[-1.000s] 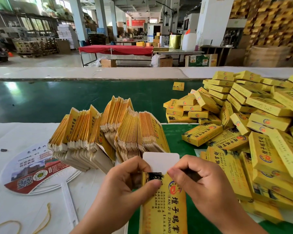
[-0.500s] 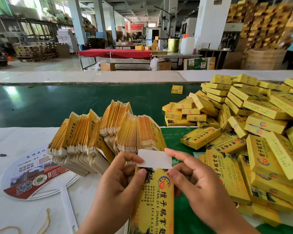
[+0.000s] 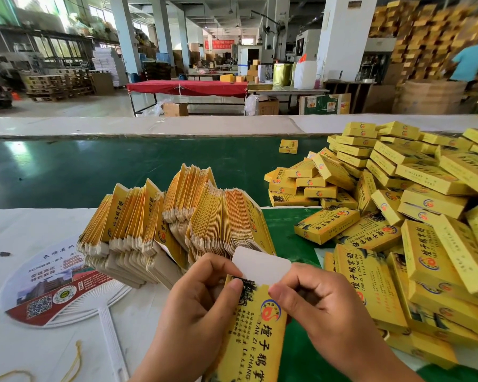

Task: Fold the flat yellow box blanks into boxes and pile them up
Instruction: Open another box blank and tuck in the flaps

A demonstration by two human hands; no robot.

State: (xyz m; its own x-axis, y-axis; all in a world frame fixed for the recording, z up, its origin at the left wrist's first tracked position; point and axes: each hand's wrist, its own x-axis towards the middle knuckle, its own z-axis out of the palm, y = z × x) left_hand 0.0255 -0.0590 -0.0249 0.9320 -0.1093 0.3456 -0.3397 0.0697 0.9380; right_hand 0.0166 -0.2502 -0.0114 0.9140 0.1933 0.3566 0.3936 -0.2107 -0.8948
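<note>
Since before, white flap (image 3: 261, 264) bent further; my left hand (image 3: 202, 307) and right hand (image 3: 323, 304) pinch the box blank (image 3: 255, 334), folded-box pile (image 3: 414, 216) beyond right hand.

2 hands: left hand (image 3: 196, 307), right hand (image 3: 326, 307); 1 held box blank (image 3: 249, 334); 1 paper fan (image 3: 55, 288); folded boxes (image 3: 414, 216) and stacked blanks (image 3: 174, 224) too many to count.

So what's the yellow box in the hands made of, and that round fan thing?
The yellow box looks like thin printed cardboard: glossy yellow outside, plain white matte on its open flap, and it creases where the left hand and right hand pinch it. The fan seems plastic: white ribs and handle, with a shiny printed face, though that could be paper.
</note>
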